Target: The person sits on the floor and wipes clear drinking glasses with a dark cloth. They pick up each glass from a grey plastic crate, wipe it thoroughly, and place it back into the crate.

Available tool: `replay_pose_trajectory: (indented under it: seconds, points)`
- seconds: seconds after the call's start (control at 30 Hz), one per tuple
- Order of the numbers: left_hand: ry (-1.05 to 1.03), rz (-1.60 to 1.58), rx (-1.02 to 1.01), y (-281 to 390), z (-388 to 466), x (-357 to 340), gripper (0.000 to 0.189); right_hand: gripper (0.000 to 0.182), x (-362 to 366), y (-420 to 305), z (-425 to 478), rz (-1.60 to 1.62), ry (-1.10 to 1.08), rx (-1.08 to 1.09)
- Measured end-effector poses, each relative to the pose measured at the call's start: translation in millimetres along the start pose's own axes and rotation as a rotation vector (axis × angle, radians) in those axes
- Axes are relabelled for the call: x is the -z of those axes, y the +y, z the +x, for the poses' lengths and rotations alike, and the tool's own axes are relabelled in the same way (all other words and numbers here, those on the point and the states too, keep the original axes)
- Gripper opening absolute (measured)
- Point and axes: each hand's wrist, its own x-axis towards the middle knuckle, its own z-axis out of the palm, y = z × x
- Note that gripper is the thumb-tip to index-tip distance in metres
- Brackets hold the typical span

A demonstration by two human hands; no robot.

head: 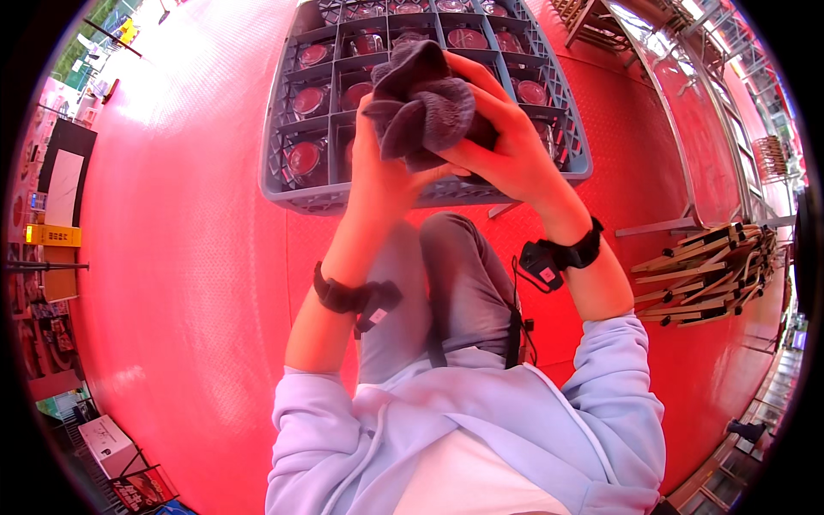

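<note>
Both hands hold a dark, bunched cloth [425,106] above the near part of a grey plastic glass rack [309,198]. My left hand [376,164] is at the cloth's left and underside, its fingers partly hidden by the folds. My right hand [499,129] curls round the cloth from the right, fingers bent over it. Whether something is wrapped inside the cloth cannot be told. In the rack's square compartments stand several clear glass mugs [306,158], their round bases up. Black straps with small devices sit on both forearms.
The rack is just beyond my knees [454,238], over a red textured floor [180,257]. At right lie folded stools or chairs [708,273] in a pile, beside a long metal-framed table [682,109]. A white box [108,444] stands at the lower left, and a yellow box [55,235] at far left.
</note>
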Motion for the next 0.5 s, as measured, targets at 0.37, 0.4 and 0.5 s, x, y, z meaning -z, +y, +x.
replay_pose_trajectory:
  seconds: [0.37, 0.4, 0.5]
  points:
    - [0.064, 0.426, -0.203, 8.9, 3.4, 3.4, 0.111, 0.043, -7.6, -3.3, 26.6, -0.314, 0.167, -0.126]
    - [0.073, 0.384, -0.226, 3.6, 2.1, 3.3, 0.108, 0.043, -8.4, -1.9, 28.8, -0.338, 0.183, -0.145]
    - [0.082, 0.184, -0.207, -7.1, -1.5, 3.0, 0.102, 0.03, -6.0, -11.2, 35.8, -0.526, 0.345, -0.04]
